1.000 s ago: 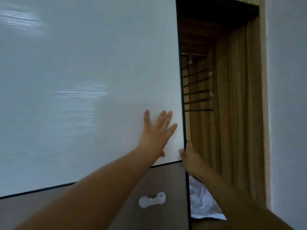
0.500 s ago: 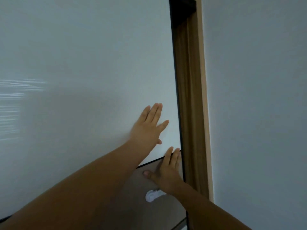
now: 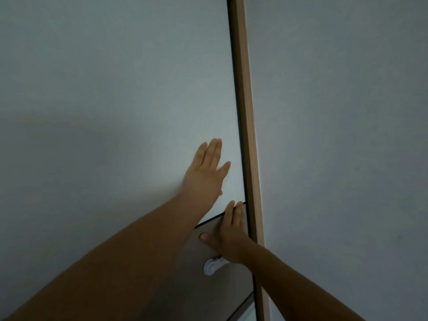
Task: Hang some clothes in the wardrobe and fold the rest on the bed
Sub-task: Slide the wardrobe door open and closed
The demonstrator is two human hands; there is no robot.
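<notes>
The wardrobe door (image 3: 115, 112) has slid shut against the wooden frame (image 3: 245, 112) — the hangers and white cloth inside are now hidden — with the left hand (image 3: 203, 174) and right hand (image 3: 231, 235) both pressed flat on it, fingers straight and mostly together, so hanging seems done.

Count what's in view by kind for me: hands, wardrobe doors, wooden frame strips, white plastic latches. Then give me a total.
Hands: 2, left hand and right hand, both flat on the door
Wardrobe door: 1
Wooden frame strip: 1
White plastic latch: 1
Total: 5
</notes>
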